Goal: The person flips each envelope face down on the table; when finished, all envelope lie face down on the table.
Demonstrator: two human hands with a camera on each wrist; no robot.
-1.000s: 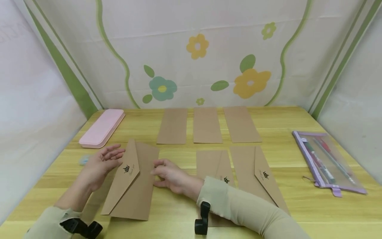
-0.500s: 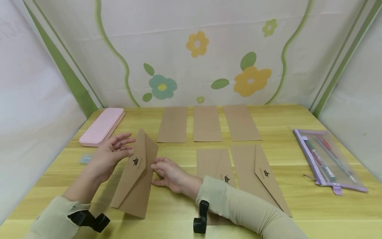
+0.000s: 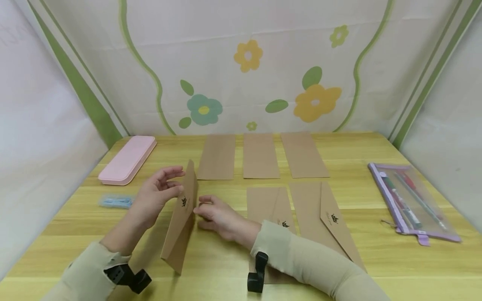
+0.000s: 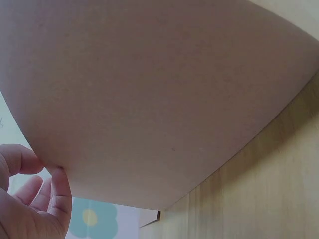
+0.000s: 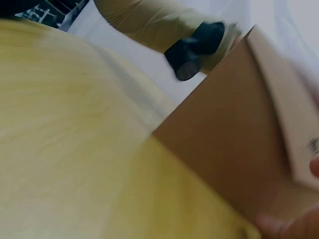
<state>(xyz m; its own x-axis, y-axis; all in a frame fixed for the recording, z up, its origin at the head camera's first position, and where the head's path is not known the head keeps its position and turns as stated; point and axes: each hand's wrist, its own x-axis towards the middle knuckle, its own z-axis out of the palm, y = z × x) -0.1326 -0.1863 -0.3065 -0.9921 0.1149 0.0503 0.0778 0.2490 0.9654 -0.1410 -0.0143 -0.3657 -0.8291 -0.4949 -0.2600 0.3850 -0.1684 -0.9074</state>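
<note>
A brown kraft envelope (image 3: 184, 217) stands tilted almost on edge at left centre in the head view. Its flap bears a black crown print. My left hand (image 3: 160, 194) pinches its upper edge between thumb and finger, as the left wrist view shows beside the envelope's plain side (image 4: 164, 104). On the flap side is my right hand (image 3: 218, 217), bent fingertips right at the lower edge. In the right wrist view, the envelope (image 5: 224, 124) shows its flap side with fingertips (image 5: 279, 226) at its border; whether they pinch it, I cannot tell.
Three plain brown envelopes (image 3: 261, 156) line the back of the wooden table. Two more with crown-printed flaps (image 3: 316, 217) lie right, partly under my right sleeve. A pink case (image 3: 128, 161) and a small blue wrapped item (image 3: 116, 202) lie left. A purple-edged mesh pencil pouch (image 3: 414, 205) lies right.
The envelope has swung from nearly flat up to nearly edge-on. My left hand has moved right with its upper edge, uncovering the blue wrapped item. The right hand has barely shifted.
</note>
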